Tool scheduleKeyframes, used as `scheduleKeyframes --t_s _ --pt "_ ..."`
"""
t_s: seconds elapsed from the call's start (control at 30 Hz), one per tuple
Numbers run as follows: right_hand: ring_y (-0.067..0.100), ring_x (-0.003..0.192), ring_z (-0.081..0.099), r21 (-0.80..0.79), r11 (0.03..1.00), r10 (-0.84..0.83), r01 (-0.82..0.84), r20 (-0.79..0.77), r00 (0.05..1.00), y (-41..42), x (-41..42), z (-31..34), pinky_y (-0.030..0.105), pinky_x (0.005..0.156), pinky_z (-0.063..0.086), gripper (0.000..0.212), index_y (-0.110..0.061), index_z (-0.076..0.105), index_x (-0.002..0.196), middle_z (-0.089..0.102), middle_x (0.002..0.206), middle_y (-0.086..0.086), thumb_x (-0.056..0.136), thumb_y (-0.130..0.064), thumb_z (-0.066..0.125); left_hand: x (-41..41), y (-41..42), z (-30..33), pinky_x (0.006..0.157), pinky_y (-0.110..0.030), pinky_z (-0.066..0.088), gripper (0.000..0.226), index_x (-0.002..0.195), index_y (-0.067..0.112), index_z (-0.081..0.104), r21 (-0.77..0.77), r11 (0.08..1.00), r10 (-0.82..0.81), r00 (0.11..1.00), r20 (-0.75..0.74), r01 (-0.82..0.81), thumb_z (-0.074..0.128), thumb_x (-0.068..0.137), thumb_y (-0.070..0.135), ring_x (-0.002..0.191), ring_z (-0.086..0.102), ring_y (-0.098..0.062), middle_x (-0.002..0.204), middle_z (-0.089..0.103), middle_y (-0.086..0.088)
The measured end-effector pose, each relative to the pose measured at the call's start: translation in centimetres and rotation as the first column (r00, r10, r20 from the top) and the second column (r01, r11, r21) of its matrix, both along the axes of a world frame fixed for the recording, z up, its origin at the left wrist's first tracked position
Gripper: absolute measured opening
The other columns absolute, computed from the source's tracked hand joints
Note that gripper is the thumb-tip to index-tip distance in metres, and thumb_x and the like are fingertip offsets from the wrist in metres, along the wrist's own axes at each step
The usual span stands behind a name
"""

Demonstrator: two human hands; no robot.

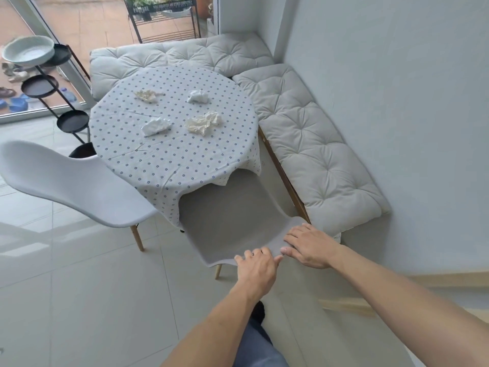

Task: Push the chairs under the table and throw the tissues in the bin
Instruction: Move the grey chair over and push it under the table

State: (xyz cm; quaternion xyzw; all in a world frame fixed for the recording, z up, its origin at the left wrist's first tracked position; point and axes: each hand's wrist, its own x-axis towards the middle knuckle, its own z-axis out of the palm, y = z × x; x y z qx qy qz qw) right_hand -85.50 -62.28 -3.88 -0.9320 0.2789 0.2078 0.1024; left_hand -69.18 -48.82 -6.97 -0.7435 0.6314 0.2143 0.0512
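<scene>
Your left hand (pixel 256 271) is curled over the top edge of the backrest of the grey moulded-plastic chair (pixel 232 221), fingers wrapped over the rim and gripping it. Your right hand (pixel 309 246) lies flatter on the same edge just beside it, palm down with fingers spread over the rim, resting on the backrest rather than clenched; the thumbs of both hands nearly meet.

That grey chair sits at the near side of the round table with the white, blue-dotted tablecloth (pixel 172 154), its seat partly under the hanging cloth and its backrest still clear of the table edge. A second chair, a white moulded-plastic shell on pale wooden legs (pixel 76 184), stands at the table's near-left side, angled, with its seat touching or just under the cloth's overhang.

On the tabletop lie four crumpled tissues: a cream one at the far left (pixel 148 95), a white one at the far right (pixel 198 96), a white one nearer on the left (pixel 156 126), and a cream-and-white one nearer on the right (pixel 203 122), all well apart from one another.

Pale grey tufted bench cushions (pixel 304 139) wrap around the table's far and right sides. A black tiered metal stand (pixel 53 102) rises to the table's left, carrying a pale green bowl (pixel 27 50) on top.
</scene>
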Motion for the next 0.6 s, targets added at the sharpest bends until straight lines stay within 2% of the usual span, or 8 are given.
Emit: scheduleKeyframes --t_s 0.33,0.43,0.5,0.6 --pt "0.024 0.127 0.049 0.026 0.999 0.027 -0.027 -0.013 1.0 -6.4 -1.1 0.3 0.044 0.117 0.028 0.06 -0.022 0.059 0.121 0.063 0.128 0.002 0.104 -0.064 0.02 -2.0 -5.5 1.1 0.086 -0.051 0.04 0.064 0.121 0.011 0.054 0.076 0.996 0.054 0.998 -0.02 -0.052 0.015 0.105 0.06 0.109 0.056 -0.038 0.123 0.064 -0.015" --pt "0.025 0.123 0.051 0.022 1.0 0.013 -0.012 -0.031 0.999 -7.0 -0.8 0.1 0.045 0.115 0.03 0.059 -0.023 0.06 0.115 0.064 0.123 0.002 0.103 -0.064 0.019 -1.9 -6.1 1.4 0.089 -0.05 0.04 0.068 0.123 0.011 0.054 0.105 0.993 0.058 0.998 -0.037 -0.054 0.016 0.104 0.064 0.112 0.056 -0.037 0.125 0.064 -0.015" --pt "0.026 0.128 0.049 0.044 0.999 0.001 0.002 -0.052 0.999 -7.1 -0.5 0.1 0.045 0.116 0.029 0.062 -0.022 0.06 0.121 0.062 0.129 0.003 0.102 -0.065 0.019 -1.2 -6.2 1.5 0.092 -0.05 0.04 0.073 0.124 0.012 0.055 0.115 0.992 0.056 0.997 -0.053 -0.05 0.017 0.101 0.07 0.114 0.056 -0.037 0.126 0.064 -0.014" --pt "0.027 0.144 0.035 0.071 0.997 -0.021 0.027 -0.083 0.996 -7.0 0.5 0.2 0.045 0.12 0.023 0.062 -0.019 0.052 0.141 0.05 0.15 0.007 0.104 -0.062 0.026 1.2 -6.5 1.8 0.094 -0.051 0.04 0.082 0.124 0.013 0.055 0.113 0.993 0.046 0.997 -0.063 -0.039 0.019 0.094 0.08 0.116 0.054 -0.035 0.126 0.062 -0.012"
